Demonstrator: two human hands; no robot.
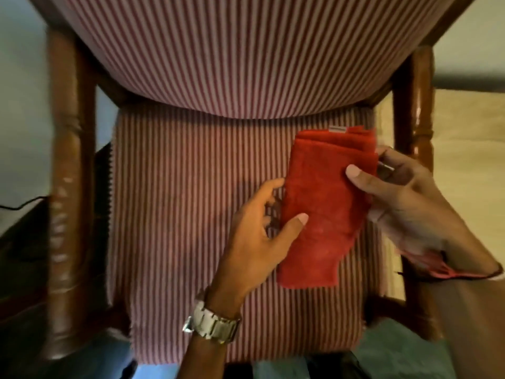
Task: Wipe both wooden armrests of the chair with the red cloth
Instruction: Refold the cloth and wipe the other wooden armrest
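A folded red cloth (325, 203) is held just above the striped seat (191, 214) of a wooden armchair, right of centre. My left hand (259, 233) grips its left edge, thumb on top and fingers underneath. My right hand (404, 203) grips its right edge the same way. The left wooden armrest (65, 187) runs down the left side of the view. The right wooden armrest (420, 110) stands behind my right hand, partly hidden by it.
The striped backrest (232, 56) fills the top of the view. A pale bed or cushion surface (464, 149) lies to the right of the chair. A dark cable (24, 203) trails at the far left. Blue floor (396, 356) shows below the seat.
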